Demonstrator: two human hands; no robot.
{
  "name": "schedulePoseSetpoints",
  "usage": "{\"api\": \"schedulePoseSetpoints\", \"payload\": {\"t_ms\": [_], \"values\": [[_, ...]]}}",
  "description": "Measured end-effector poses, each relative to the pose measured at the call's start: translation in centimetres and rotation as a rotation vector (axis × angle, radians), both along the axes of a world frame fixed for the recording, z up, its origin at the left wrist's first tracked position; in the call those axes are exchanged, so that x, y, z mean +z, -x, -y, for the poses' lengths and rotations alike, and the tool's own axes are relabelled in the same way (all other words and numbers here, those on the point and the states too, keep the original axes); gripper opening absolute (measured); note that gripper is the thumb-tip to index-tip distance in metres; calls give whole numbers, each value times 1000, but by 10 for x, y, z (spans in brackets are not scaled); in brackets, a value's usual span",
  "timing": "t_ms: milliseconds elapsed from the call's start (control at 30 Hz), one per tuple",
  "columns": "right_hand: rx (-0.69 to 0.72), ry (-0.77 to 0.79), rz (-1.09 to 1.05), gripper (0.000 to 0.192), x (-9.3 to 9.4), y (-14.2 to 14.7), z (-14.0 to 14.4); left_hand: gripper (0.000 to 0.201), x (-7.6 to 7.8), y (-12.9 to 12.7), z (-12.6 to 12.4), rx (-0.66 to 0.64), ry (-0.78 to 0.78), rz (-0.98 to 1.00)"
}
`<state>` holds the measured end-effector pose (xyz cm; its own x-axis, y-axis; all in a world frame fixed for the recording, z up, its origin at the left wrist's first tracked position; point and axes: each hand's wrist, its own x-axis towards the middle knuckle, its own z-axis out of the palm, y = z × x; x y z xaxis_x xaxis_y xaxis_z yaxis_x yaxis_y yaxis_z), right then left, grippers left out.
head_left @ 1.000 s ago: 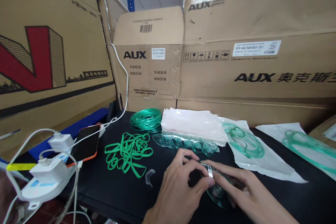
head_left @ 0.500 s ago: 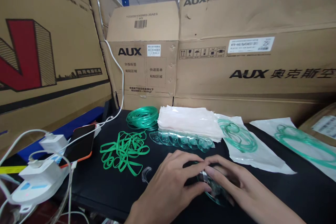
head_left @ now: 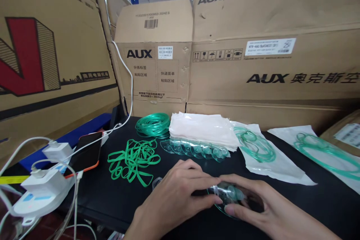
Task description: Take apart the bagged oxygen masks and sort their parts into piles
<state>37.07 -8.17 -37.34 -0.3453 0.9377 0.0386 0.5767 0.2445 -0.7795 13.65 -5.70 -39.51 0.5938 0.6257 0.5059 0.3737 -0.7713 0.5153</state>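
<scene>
A: What are the hands doing?

B: Both hold one clear green-tinted mask [head_left: 230,197], low over the black counter [head_left: 118,198]. The left hand [head_left: 176,191] closes on the mask's left end, thumb and fingers pinched at a small shiny metal strip [head_left: 215,189]. The right hand [head_left: 257,204] curls around the mask from the right and underneath, fingers wrapped on its rim.

A: Is the mask resting on the counter?

B: I cannot tell; the hands cover its lower edge.

A: What lies closest to the left hand?

B: Just beyond its knuckles, to the left, a small clear bent piece [head_left: 156,182] lies on the counter. Further left is a loose heap of green bands [head_left: 132,161].

A: And ahead of the hands?

B: A row of overlapping clear masks [head_left: 194,149] lies just past the fingers. Behind that row sits a stack of white bags [head_left: 202,129], and left of the stack a coil of green tube [head_left: 153,124].

A: To the right?

B: A bag with green tube inside [head_left: 261,150] lies beyond the right hand, and a second such bag [head_left: 323,152] lies further right, well apart.

A: The far left?

B: A phone in an orange case [head_left: 86,153] lies near the counter's edge, with white chargers [head_left: 42,183] and cables beside it. Large cardboard boxes [head_left: 270,63] marked AUX stand behind everything.
</scene>
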Motion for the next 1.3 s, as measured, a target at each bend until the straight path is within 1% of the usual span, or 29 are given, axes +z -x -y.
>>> {"api": "schedulePoseSetpoints", "payload": {"t_ms": [133,233,333,400,467,567,667,733,800,933,1067,1100,1200,1300], "values": [[25,9,14,34,3,2,0,28,-3,0,-2,-38,-55,-6],[29,34,11,34,6,4,1,27,-5,0,-2,-18,-86,-8],[0,-27,30,35,2,4,1,32,-2,-1,0,0,-120,58],[-58,-94,65,40,-8,2,1,35,2,-1,3,9,-121,111],[-120,-150,100,45,-23,-3,5,33,6,2,8,34,-105,102],[-173,-224,116,46,-45,-10,16,25,7,14,15,80,-75,-3],[-238,-254,90,45,-56,-14,27,19,3,38,19,129,-52,-110],[-279,-245,59,45,-56,-13,32,12,1,54,18,176,-55,-191],[-284,-219,26,45,-53,-12,33,5,0,68,15,210,-69,-278],[-273,-179,-23,45,-47,-10,34,5,0,83,10,231,-96,-396],[-272,-154,-38,45,-47,-11,35,38,-5,93,9,277,-97,-438],[-275,-152,-46,45,-47,-10,36,42,-7,96,9,285,-97,-447],[-282,-147,-74,41,-47,-10,37,42,-12,105,10,286,-109,-469],[-274,-134,-93,37,-42,-9,37,44,-13,109,9,294,-150,-464]]}}
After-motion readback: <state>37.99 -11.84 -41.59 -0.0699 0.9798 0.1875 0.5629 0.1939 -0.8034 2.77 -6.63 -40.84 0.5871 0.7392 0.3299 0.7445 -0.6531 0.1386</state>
